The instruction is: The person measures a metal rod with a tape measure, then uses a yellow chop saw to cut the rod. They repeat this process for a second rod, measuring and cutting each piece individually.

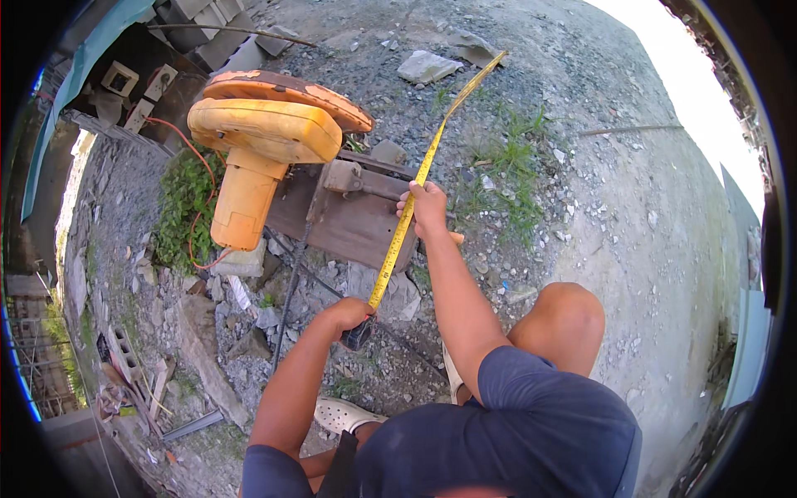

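My left hand (347,314) is closed round the dark case of a tape measure (359,335). From it the yellow tape blade (395,247) runs up and away to the right, its far part bent and twisted. Farther along, my right hand (427,209) pinches the blade between thumb and fingers. Just left of the blade stands a chop saw with a yellow motor housing (247,199), a worn orange guard (290,90) and a rusty brown metal base (349,220). The base lies partly behind the blade and my right hand.
Dark steel bars (290,303) lie by the saw base. An orange cord (198,153) curves down to the motor. Green weeds (178,207), broken rocks (427,66) and gravel surround the spot. Hollow blocks (123,355) and scrap lie at left; my light clog (340,415) is below.
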